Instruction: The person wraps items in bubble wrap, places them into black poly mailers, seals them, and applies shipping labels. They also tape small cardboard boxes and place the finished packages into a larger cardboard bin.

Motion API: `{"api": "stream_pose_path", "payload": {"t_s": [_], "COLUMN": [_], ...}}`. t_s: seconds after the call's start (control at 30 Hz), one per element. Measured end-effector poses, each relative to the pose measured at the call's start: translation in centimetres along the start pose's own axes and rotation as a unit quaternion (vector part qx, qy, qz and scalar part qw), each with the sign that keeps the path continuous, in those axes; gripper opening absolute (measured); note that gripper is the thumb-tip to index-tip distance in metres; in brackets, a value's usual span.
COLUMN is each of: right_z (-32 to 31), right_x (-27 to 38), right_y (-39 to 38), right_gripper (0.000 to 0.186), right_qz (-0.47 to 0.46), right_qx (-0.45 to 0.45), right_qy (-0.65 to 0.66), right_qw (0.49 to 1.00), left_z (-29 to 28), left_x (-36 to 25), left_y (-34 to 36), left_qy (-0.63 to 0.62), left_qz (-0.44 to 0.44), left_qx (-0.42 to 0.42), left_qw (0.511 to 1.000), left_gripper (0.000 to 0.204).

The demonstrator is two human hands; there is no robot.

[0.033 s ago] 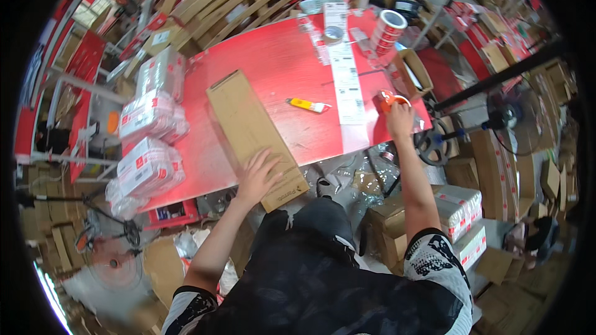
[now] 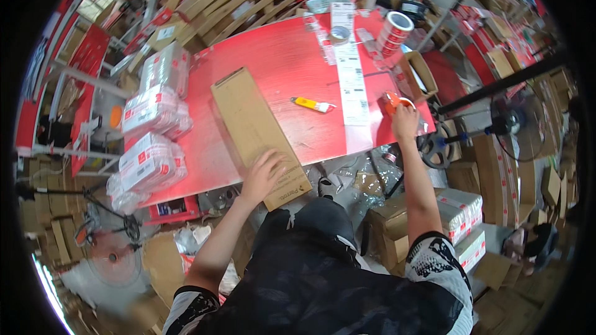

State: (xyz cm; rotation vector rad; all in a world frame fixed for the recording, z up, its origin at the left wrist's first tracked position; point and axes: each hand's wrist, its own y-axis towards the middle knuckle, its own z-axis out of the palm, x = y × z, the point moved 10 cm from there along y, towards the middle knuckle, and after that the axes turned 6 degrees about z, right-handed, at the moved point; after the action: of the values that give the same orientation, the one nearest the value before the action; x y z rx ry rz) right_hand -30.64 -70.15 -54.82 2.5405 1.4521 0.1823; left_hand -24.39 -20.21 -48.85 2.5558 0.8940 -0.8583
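A long, closed brown cardboard box (image 2: pixel 254 127) lies at a slant on the red table, its near end jutting past the front edge. My left hand (image 2: pixel 266 175) rests flat on the near part of its top, fingers spread. At the table's right side, my right hand (image 2: pixel 405 121) is closed on an orange tape dispenser (image 2: pixel 390 100); its fingers partly hide it. A yellow utility knife (image 2: pixel 311 104) lies between the box and a strip of white printed labels (image 2: pixel 352 80).
Plastic-wrapped parcels (image 2: pixel 149 108) line the table's left edge. At the back right are a stack of tape rolls (image 2: pixel 395 32), a single roll (image 2: pixel 339 35) on the labels, and a small open carton (image 2: pixel 417 75). A fan (image 2: pixel 514 121) stands to the right; cartons crowd the floor.
The view has shifted slightly, so the table and its contents sit a little farther right in the picture. Both hands stay where they were, on the box and the tape dispenser.
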Motion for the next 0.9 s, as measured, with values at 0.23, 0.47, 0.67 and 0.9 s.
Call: {"api": "stream_pose_path", "payload": {"t_s": [0.23, 0.47, 0.67, 0.9], "right_z": [-7.7, -16.9, -20.4, -9.3], "right_x": [15.1, 28.0, 30.6, 28.7], "right_y": [-12.4, -26.6, -31.3, -39.1], "right_gripper": [0.047, 0.071, 0.066, 0.073], "right_qz": [0.116, -0.042, -0.054, -0.069], "right_qx": [0.241, 0.203, 0.135, 0.158], "right_qy": [0.635, 0.376, 0.311, 0.261], "right_qw": [0.725, 0.903, 0.939, 0.95], "left_z": [1.8, 7.8, 1.5, -1.4], "left_x": [3.6, 4.3, 5.3, 11.8], "left_y": [0.2, -5.4, -1.0, 0.5], "left_qy": [-0.513, -0.51, -0.16, 0.228], "left_qz": [-0.228, -0.288, -0.131, -0.057], "left_qx": [0.044, 0.286, 0.136, -0.072], "left_qw": [0.826, 0.758, 0.969, 0.969], "left_gripper": [0.048, 0.041, 0.035, 0.089]}}
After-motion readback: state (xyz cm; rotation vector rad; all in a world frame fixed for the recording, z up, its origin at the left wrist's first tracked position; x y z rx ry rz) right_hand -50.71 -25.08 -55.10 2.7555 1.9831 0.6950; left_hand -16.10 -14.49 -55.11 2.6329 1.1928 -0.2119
